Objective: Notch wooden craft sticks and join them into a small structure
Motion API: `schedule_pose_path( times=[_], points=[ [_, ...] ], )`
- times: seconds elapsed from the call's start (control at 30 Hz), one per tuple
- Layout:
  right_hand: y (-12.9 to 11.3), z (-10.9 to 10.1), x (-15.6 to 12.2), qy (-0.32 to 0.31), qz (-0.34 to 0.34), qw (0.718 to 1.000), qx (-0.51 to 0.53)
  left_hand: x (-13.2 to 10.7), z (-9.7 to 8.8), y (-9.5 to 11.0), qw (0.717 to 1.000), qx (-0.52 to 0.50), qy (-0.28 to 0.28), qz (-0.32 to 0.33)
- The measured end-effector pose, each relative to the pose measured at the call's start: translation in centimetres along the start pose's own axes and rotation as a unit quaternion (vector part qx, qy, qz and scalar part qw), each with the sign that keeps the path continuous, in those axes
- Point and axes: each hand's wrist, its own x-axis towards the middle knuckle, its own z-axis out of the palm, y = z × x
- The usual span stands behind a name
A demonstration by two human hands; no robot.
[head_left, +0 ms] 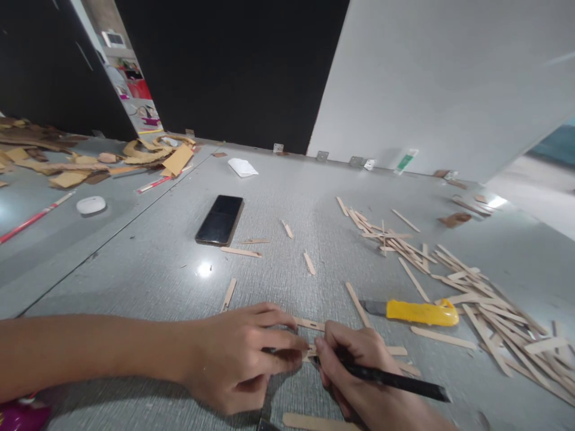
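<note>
My left hand (245, 356) rests on the grey table (171, 281) near its front edge, fingers pinched on a thin wooden stick (309, 324) that lies flat under them. My right hand (354, 374) is closed round a black pen (395, 380), its tip touching the stick right beside my left fingertips. The part of the stick between the two hands is mostly hidden. Another stick (314, 422) lies just in front of my right wrist.
A yellow utility knife (417, 312) lies right of my hands. A heap of wooden sticks (485, 299) spreads over the right side. A black phone (220, 219), a white pad (91, 205), cardboard scraps (81, 161) and a red-white rod (31, 219) lie further back and left.
</note>
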Motion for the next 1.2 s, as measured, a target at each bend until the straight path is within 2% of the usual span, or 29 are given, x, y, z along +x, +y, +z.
schedule_pose_path(
  times=[0.2,0.57,1.0,1.2],
  points=[
    [0.44,0.26,-0.16,0.003,-0.008,1.0,-0.001,0.14,-0.14,0.0,1.0,-0.014,0.002,0.001],
    [0.21,0.18,-0.1,0.001,0.005,1.0,0.006,0.37,-0.67,0.28,0.997,-0.058,-0.015,-0.037],
    [0.09,0.23,-0.16,0.021,-0.04,0.998,-0.035,0.32,-0.55,0.15,0.998,-0.045,-0.011,-0.033],
    [-0.14,0.26,0.01,0.019,-0.034,0.998,-0.053,0.32,-0.65,0.15,0.999,-0.037,-0.017,-0.03]
  ],
)
